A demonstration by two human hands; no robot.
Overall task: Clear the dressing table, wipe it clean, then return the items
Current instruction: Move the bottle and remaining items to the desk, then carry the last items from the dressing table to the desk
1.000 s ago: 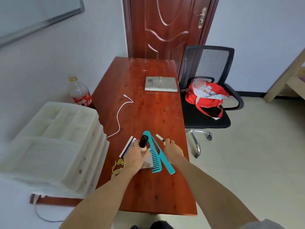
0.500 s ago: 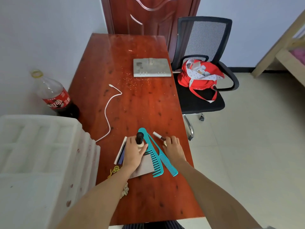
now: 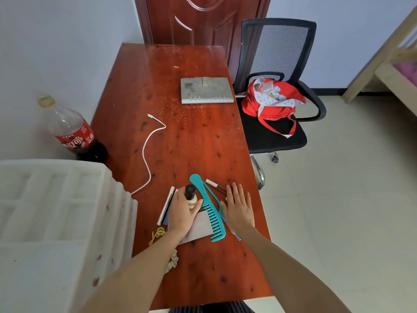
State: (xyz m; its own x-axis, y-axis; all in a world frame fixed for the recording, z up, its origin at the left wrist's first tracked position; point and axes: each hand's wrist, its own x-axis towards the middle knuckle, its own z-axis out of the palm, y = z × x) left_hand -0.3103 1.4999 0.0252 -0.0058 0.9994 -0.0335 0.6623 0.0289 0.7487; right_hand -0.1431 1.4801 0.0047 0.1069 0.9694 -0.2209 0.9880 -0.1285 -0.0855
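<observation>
A person's left hand [image 3: 181, 212] wraps around a small bottle [image 3: 191, 195] with a black cap and pale contents, standing upright near the front of a red-brown wooden table [image 3: 191, 136]. Just beside it lies a teal wide-tooth comb [image 3: 211, 212], its long axis running from the near right to the far left, handle pointing away from the person and teeth facing left. The right hand [image 3: 239, 208] rests flat with fingers spread over a second teal comb [image 3: 237, 237], whose tip shows beneath the wrist. A slim tube [image 3: 215, 185] lies just beyond the fingertips. Farther back, a white cable [image 3: 146, 152] snakes toward a grey box [image 3: 206, 90]. On the chair [image 3: 279, 71] beside the table sits an open red bag [image 3: 270, 102], its contents unclear. A nearly empty cola bottle [image 3: 72, 129] stands at the left.
</observation>
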